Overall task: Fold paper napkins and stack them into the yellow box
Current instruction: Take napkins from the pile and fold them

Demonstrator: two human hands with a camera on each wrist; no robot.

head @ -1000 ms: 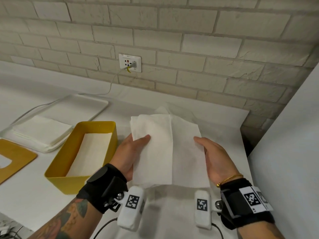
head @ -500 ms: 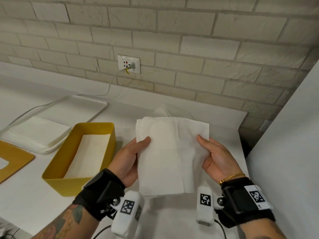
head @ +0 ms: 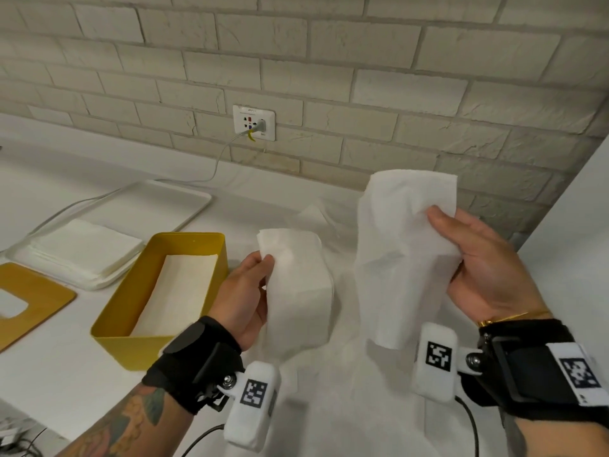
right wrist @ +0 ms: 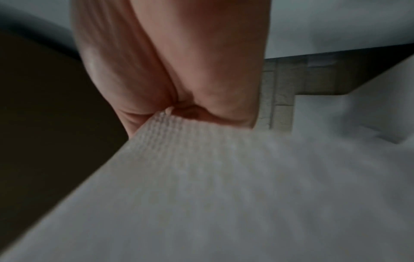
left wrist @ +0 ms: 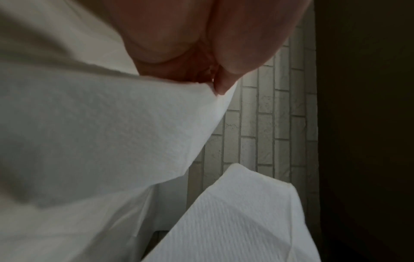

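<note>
My left hand (head: 245, 291) pinches a folded white napkin (head: 298, 291) by its upper left edge, just right of the yellow box (head: 138, 347). My right hand (head: 481, 268) pinches a second, looser napkin (head: 400, 258) by its right edge, held higher and apart from the first. Folded white napkins lie in the bottom of the yellow box. The left wrist view shows the thumb pressed on the napkin (left wrist: 107, 134), with the other napkin (left wrist: 241, 221) below. The right wrist view shows fingers pinching the napkin (right wrist: 224, 186).
A white tray (head: 184, 199) at the back left holds a stack of unfolded napkins (head: 85, 249). The yellow lid (head: 36, 301) with a slot lies at the left edge. A cable (head: 214, 166) runs from the wall socket (head: 253, 123). A white panel (head: 573, 225) stands on the right.
The two napkins held together as one bundle have been pulled apart. My right hand moved up and right with one; my left hand kept the other lower, near the box.
</note>
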